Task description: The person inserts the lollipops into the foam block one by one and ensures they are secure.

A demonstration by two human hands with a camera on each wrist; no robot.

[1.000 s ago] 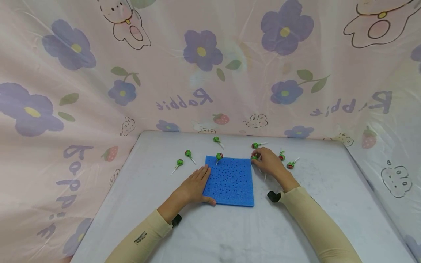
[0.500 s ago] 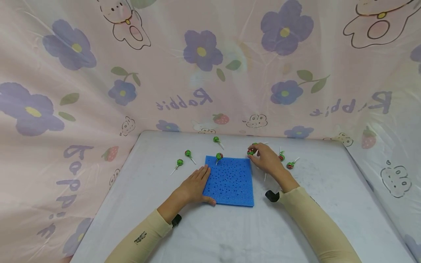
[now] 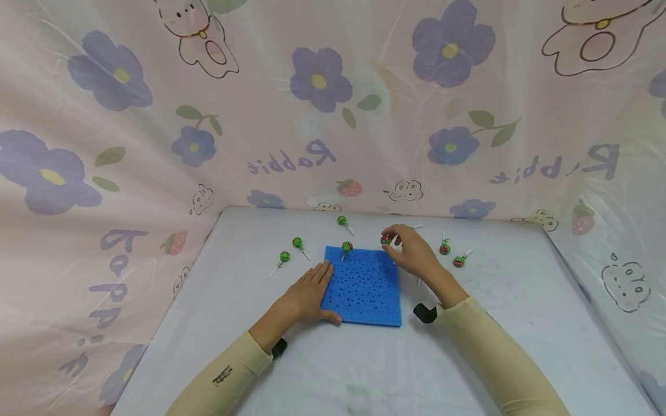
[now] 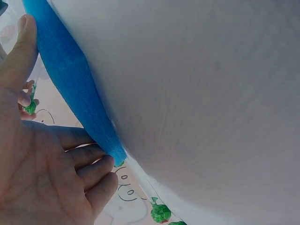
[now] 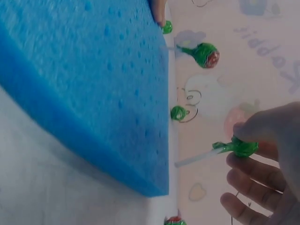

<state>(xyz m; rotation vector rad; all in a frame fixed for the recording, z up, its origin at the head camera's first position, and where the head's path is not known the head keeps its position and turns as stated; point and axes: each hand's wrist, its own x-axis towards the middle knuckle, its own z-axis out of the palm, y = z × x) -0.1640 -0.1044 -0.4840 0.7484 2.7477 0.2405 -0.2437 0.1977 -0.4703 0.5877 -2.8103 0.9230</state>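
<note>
A blue foam block [image 3: 364, 292] pitted with small holes lies flat on the white table. My left hand [image 3: 306, 296] rests against it, fairly straight fingers along its left edge and the thumb at the near edge. My right hand [image 3: 414, 254] pinches a lollipop [image 5: 245, 147] by its green-wrapped head between thumb and index finger. Its white stick points down toward the far right corner of the foam, the tip apart from the surface in the right wrist view. Another lollipop [image 3: 347, 247] stands in the foam near the far left corner.
Left of the foam lie two lollipops, a nearer one [image 3: 284, 257] and a farther one [image 3: 297, 242]. One lollipop [image 3: 341, 221] is behind it. Two more, an upper one [image 3: 444, 249] and a lower one [image 3: 459, 262], lie right of my right hand. A patterned curtain [image 3: 364, 133] encloses the table.
My right hand has moved left and slightly away from me, carrying the lollipop from beside the foam to over its far right corner. My left hand has stayed in place.
</note>
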